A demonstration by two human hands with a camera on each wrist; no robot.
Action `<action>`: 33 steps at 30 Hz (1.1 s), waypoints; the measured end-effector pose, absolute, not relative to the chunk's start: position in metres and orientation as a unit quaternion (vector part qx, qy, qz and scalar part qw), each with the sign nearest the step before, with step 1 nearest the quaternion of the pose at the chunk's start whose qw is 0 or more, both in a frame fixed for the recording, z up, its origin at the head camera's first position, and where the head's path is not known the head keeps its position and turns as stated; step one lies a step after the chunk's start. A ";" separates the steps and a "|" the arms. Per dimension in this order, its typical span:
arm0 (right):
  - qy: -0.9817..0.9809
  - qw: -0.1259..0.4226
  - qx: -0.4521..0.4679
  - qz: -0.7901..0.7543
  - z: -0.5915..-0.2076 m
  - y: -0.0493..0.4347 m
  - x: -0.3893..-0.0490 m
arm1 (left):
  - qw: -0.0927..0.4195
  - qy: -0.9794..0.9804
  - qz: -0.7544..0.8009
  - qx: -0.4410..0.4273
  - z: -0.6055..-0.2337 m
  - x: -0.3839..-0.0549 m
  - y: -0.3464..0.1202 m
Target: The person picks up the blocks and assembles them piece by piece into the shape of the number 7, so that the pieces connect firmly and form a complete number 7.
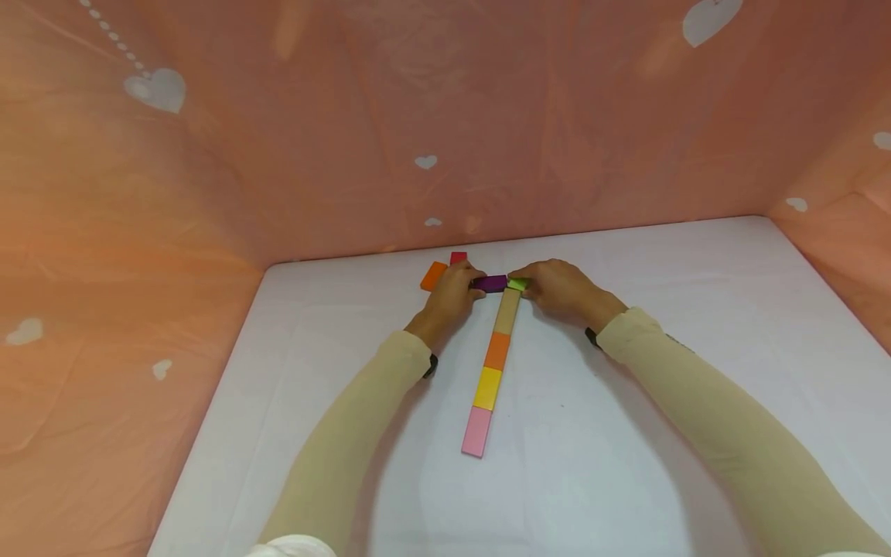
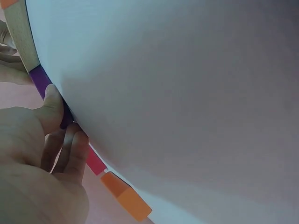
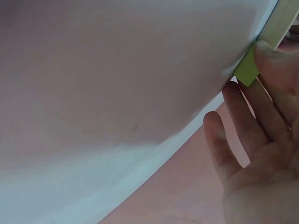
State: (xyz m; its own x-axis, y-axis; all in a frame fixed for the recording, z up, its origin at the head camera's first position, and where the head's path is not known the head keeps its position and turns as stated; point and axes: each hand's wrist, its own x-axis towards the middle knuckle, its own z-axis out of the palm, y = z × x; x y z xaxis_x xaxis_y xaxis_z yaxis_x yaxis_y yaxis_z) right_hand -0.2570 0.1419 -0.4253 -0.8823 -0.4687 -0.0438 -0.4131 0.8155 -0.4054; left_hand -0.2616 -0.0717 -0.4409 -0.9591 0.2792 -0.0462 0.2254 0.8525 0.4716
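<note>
My left hand (image 1: 448,298) pinches the left end of a purple block (image 1: 493,284), with thumb and fingers on its two sides in the left wrist view. At the purple block's right end is a light green block (image 1: 517,284), held between the thumb and fingers of my right hand (image 1: 560,288). Two fingers of that hand stand out straighter in the right wrist view. From this pair a line of blocks runs toward me: a bare wooden block (image 1: 508,311), an orange block (image 1: 497,352), a yellow block (image 1: 487,388) and a pink block (image 1: 476,432).
Beyond my left hand lie a loose orange block (image 1: 433,275) and a red block (image 1: 458,257), the red one partly covered by the hand. The white table (image 1: 626,464) ends at the back against a pink curtain (image 1: 487,116) with white hearts, which also hangs at both sides.
</note>
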 end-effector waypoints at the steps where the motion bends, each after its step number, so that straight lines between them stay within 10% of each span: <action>1: 0.950 0.071 -0.231 -0.196 -0.425 0.142 -0.257 | 0.055 0.961 0.238 0.131 -0.441 -0.262 -0.072; 33: 0.950 0.072 -0.230 -0.198 -0.429 0.142 -0.257 | 0.070 0.940 0.288 0.171 -0.431 -0.262 -0.092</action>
State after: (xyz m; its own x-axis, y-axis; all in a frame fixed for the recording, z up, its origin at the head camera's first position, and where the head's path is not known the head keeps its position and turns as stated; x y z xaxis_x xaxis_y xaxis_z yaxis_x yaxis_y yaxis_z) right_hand -0.2572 0.1421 -0.4289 -0.8840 -0.4653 -0.0458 -0.4085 0.8162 -0.4085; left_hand -0.2618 -0.0917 -0.4313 -0.9316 0.3621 -0.0331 0.2815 0.7758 0.5647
